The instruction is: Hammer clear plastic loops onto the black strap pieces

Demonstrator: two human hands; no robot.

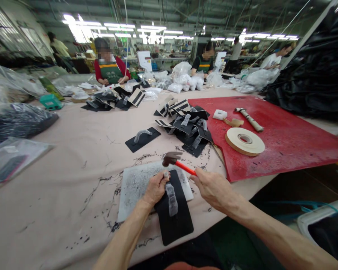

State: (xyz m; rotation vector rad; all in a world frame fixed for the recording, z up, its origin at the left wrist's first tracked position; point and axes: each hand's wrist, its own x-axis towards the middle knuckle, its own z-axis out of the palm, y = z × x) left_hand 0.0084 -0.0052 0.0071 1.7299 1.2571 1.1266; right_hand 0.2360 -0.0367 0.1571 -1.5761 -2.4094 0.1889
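My right hand (212, 187) is closed around the orange handle of a claw hammer (171, 159), whose dark head is raised just above my left hand. My left hand (157, 186) pinches the upper end of a plastic-wrapped handle (171, 198) on a black panel (176, 227). What else its fingers may hold is hidden. Part of the panel lies over a scuffed white board (135, 191), and its near end extends past the board toward me. Farther off, another black panel (146, 139) with a wrapped handle lies flat on the table.
Beyond it is a heap of similar panels (186, 123). A red mat (284, 150) at the right bears a tape roll (245, 141) and a second hammer (249, 119). Plastic-wrapped goods (17, 120) lie left. Two people in green aprons sit across the table (59, 180). Black scraps dot its cloth.
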